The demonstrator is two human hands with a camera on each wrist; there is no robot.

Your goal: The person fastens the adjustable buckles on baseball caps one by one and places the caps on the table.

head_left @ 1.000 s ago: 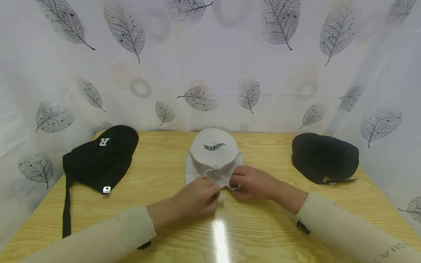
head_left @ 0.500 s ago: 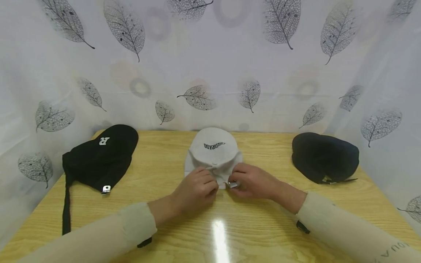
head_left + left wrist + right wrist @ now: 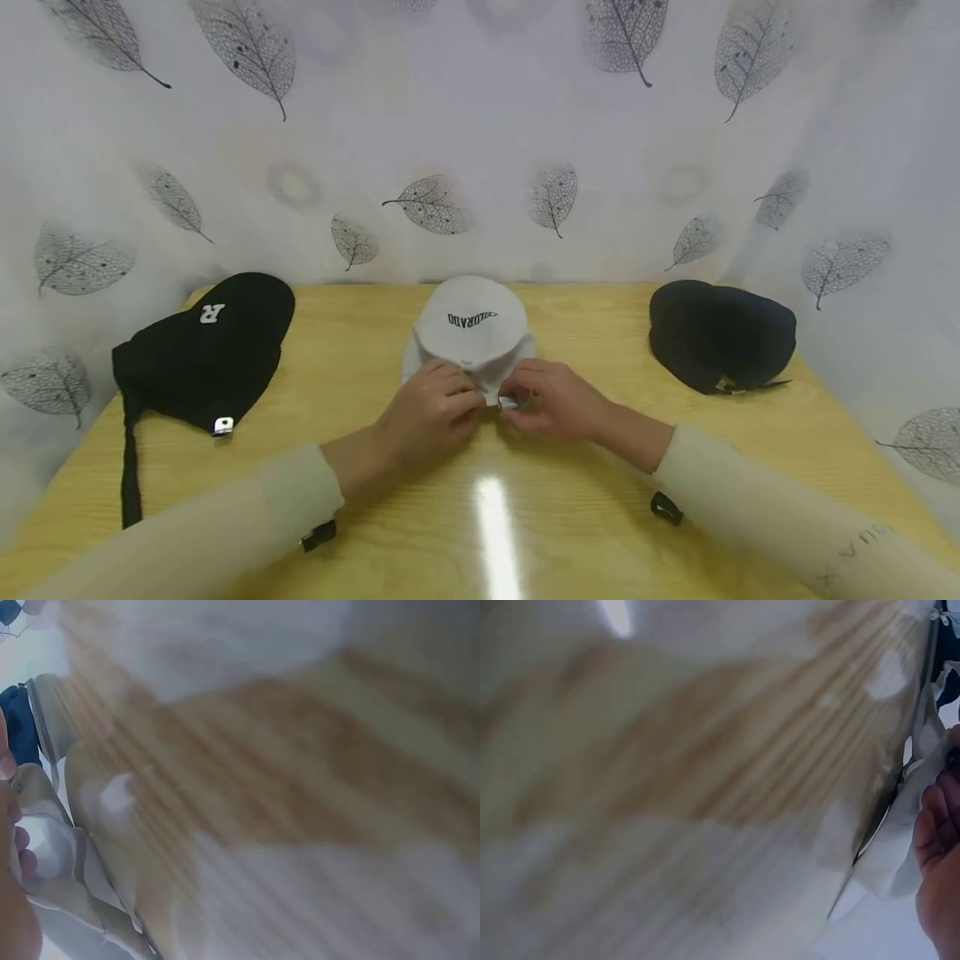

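White cloth cap [image 3: 472, 340] lies straight ahead on the desk [image 3: 352, 333], long axis running away from me — near edge between my left hand [image 3: 429, 412], gripping the cloth, and right hand [image 3: 557, 402], pinching the metal clasp [image 3: 508, 403].

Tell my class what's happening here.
Someone is handling a white cap lettered COLORADO, resting on the table. The left hand grips its near edge, while the right hand pinches a metal clasp there. A black cap with an R lies to the left and a dark cap to the right, neither touched.
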